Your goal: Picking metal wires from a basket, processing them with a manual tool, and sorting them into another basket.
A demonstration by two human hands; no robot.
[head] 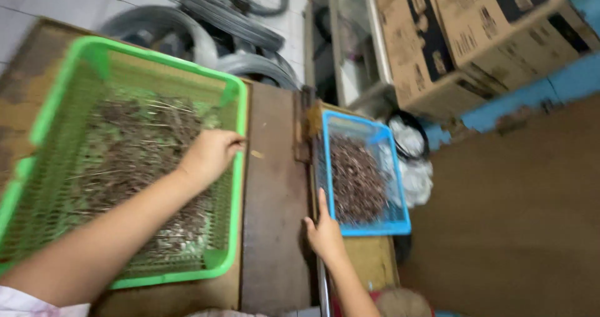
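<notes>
My left hand (209, 156) reaches over the right side of a green plastic basket (125, 57) that holds dry brown stalks and plant bits (134, 145). Its fingers are pinched together on what looks like a thin stalk by the basket's right rim; the picture is blurred. My right hand (324, 228) lies flat with its fingers stretched out against the left rim of a smaller blue basket (375, 228). The blue basket holds dark, finer plant pieces (356, 176).
Both baskets sit on a worn wooden table (275, 186) with a rusty hinge (306, 126) between them. Behind are wire coils (231, 17), cardboard boxes (481, 35), white plastic bags (415, 167) and a brown floor (519, 217).
</notes>
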